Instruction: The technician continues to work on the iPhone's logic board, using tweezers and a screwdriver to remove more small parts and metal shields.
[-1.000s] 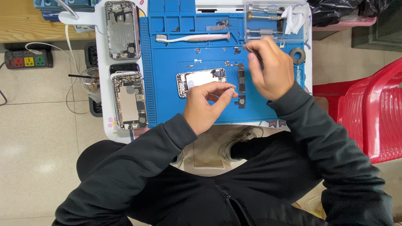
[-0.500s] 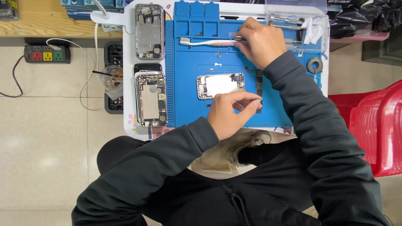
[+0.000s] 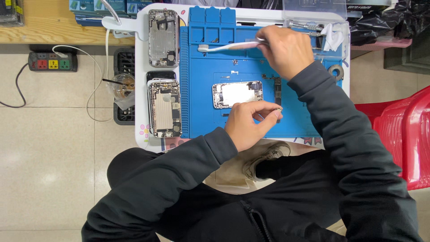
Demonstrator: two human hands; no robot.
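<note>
While the left hand (image 3: 248, 123) pinches a small component (image 3: 278, 110) between thumb and forefinger, fingers nearly closed on it, the part sits at the fingertips, just off the mat. The opened phone chassis (image 3: 237, 94) lies immediately beyond that hand, long axis running left to right, and the left hand is the nearer of the two to it. A dark logic board strip (image 3: 277, 89) stands just right of the chassis, above the pinched part. The right hand (image 3: 286, 49) is farther out, closed around the handle end of a white toothbrush (image 3: 226, 46), whose head points left across the blue work mat (image 3: 201, 121). Left of the left hand, two more gutted phones (image 3: 164, 107) rest on the white table (image 3: 141, 89) edge.
</note>
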